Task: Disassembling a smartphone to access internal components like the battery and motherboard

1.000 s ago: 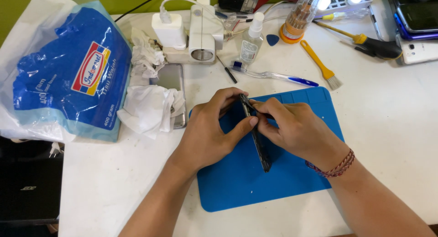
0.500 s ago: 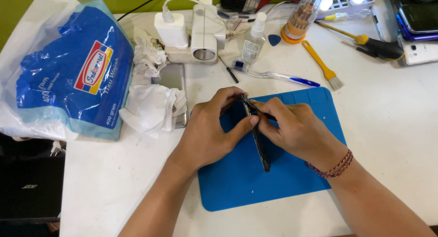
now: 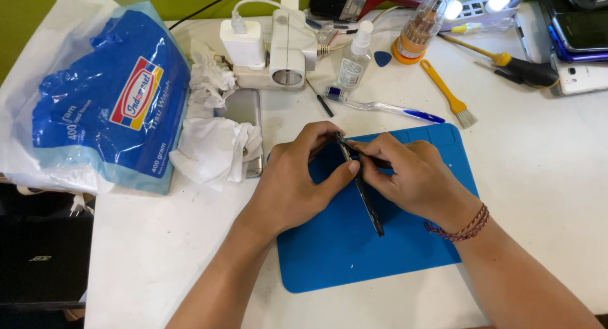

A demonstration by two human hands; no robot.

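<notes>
A thin black phone (image 3: 368, 205) stands on its edge over a blue work mat (image 3: 354, 253) in the middle of the white table. My left hand (image 3: 297, 183) grips the phone from the left, thumb pressed on its side. From the right, my right hand (image 3: 411, 177) pinches a small dark tool (image 3: 373, 158) against the phone's upper end. A red cord bracelet (image 3: 459, 227) circles my right wrist. The tool's tip is hidden by my fingers.
A blue and white tissue bag (image 3: 101, 107) lies at the left, crumpled tissues (image 3: 212, 148) and a silver phone (image 3: 244, 110) beside it. Behind the mat lie a toothbrush (image 3: 380, 106), small spray bottle (image 3: 354, 56), white charger (image 3: 244, 44), yellow brush (image 3: 446, 91), screwdriver (image 3: 516, 66) and bit set (image 3: 418, 31).
</notes>
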